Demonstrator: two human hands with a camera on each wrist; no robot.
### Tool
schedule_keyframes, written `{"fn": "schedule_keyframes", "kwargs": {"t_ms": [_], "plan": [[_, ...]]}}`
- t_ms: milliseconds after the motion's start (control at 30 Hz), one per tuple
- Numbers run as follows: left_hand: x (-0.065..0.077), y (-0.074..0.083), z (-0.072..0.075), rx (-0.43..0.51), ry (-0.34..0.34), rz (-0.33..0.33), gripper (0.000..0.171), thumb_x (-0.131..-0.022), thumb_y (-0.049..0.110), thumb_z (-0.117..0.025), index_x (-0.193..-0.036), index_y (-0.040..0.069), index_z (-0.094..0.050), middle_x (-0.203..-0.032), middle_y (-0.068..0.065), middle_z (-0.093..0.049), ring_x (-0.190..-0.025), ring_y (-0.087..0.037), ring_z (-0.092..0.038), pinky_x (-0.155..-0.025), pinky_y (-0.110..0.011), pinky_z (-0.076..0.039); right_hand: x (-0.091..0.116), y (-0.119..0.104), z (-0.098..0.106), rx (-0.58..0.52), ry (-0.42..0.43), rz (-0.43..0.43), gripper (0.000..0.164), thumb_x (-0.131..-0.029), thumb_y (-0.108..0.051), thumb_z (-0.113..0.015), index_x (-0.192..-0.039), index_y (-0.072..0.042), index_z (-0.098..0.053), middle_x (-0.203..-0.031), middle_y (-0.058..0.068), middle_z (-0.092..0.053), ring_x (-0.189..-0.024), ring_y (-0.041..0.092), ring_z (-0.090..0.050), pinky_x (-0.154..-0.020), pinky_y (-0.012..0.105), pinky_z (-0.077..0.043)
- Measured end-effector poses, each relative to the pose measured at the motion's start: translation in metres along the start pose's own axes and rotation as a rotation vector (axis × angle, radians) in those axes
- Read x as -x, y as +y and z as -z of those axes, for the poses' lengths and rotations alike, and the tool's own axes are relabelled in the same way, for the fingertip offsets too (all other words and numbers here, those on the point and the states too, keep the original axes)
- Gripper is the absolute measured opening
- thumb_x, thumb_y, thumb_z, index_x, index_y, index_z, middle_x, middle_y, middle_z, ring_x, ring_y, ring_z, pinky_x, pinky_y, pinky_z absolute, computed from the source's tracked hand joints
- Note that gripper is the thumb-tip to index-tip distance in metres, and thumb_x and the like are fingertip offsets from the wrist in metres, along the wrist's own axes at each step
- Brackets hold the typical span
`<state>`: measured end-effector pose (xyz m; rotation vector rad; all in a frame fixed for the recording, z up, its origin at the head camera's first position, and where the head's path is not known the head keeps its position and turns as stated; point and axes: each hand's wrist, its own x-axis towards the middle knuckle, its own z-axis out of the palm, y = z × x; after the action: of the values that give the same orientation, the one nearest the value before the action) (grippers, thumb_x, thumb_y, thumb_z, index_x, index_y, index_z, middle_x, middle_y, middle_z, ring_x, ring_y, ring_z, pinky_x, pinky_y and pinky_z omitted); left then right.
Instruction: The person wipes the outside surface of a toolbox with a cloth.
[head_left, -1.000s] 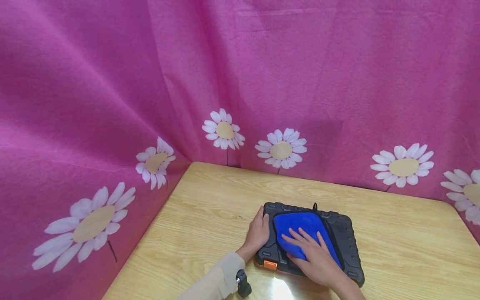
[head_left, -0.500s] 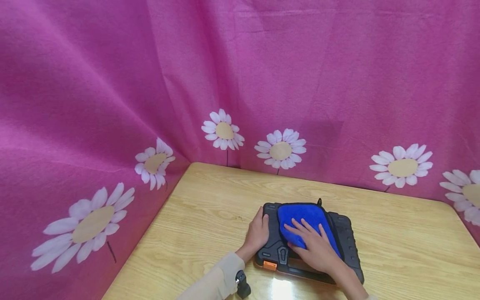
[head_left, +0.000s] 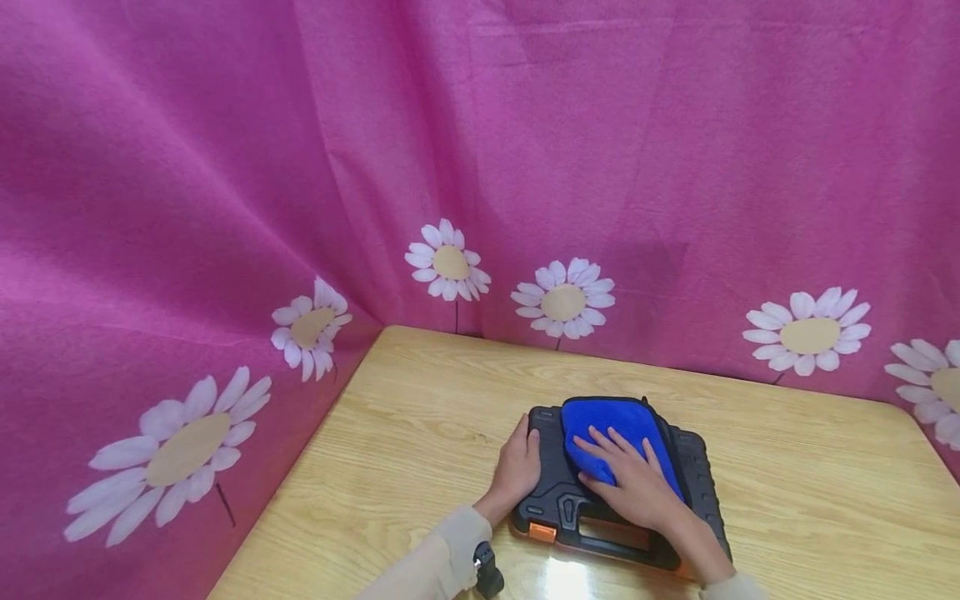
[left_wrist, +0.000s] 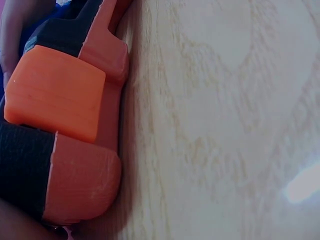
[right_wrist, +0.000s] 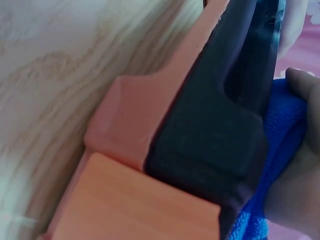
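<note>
A black tool case with an orange lower half lies flat on the table. My left hand holds it by its left edge. On the lid is a blue cleaning cloth with black edging. My right hand presses it down with spread fingers. In the left wrist view an orange latch and the case's corner appear close up. The right wrist view shows another orange latch, part of the handle, and the cloth under the right hand.
The wooden table extends on both sides of the case. A pink curtain with white flowers hangs behind and to the left. A black band with a small device sits on the left wrist.
My right hand and the blue cloth have slid towards the far edge of the lid, uncovering the case's handle. The left hand has stayed at the left edge.
</note>
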<state>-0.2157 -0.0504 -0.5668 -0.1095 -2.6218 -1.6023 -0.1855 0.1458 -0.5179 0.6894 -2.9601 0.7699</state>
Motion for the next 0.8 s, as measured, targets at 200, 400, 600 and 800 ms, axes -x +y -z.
{"fn": "schedule_keyframes", "kwargs": {"t_ms": [200,400,600,800], "plan": [[0.000,0.000,-0.001,0.011,-0.007,0.010,0.049,-0.111,0.017,-0.033,-0.150,-0.012,-0.030,-0.153,-0.028,-0.035,-0.141,-0.038,-0.034,-0.114,-0.050,-0.030,-0.004,0.004,0.001,0.009,-0.006,-0.020,0.058,-0.093,-0.035,-0.070,-0.146,-0.017,-0.054,-0.154,0.017,-0.040,-0.144,0.047,-0.023,-0.107,0.077,0.000],[0.001,0.001,0.000,0.008,-0.011,-0.001,0.049,-0.110,0.016,-0.032,-0.150,-0.013,-0.029,-0.153,-0.028,-0.035,-0.141,-0.039,-0.034,-0.114,-0.050,-0.030,-0.007,0.008,0.000,0.010,0.009,-0.041,0.061,-0.093,-0.034,-0.070,-0.148,-0.015,-0.051,-0.155,0.018,-0.038,-0.144,0.047,-0.021,-0.107,0.076,0.001],[0.003,0.002,0.002,0.000,-0.017,-0.014,0.048,-0.110,0.014,-0.032,-0.149,-0.015,-0.029,-0.152,-0.030,-0.034,-0.141,-0.040,-0.033,-0.114,-0.050,-0.030,-0.005,0.011,0.001,0.021,0.027,-0.068,0.061,-0.094,-0.036,-0.069,-0.148,-0.015,-0.050,-0.155,0.020,-0.037,-0.144,0.049,-0.022,-0.106,0.078,0.000],[0.005,0.003,0.005,0.018,-0.024,-0.011,0.049,-0.110,0.014,-0.031,-0.150,-0.014,-0.028,-0.153,-0.029,-0.033,-0.142,-0.039,-0.032,-0.115,-0.050,-0.029,-0.001,0.014,0.008,0.018,0.048,-0.081,0.061,-0.095,-0.035,-0.068,-0.148,-0.012,-0.050,-0.154,0.023,-0.036,-0.143,0.051,-0.022,-0.106,0.078,-0.001]]}}
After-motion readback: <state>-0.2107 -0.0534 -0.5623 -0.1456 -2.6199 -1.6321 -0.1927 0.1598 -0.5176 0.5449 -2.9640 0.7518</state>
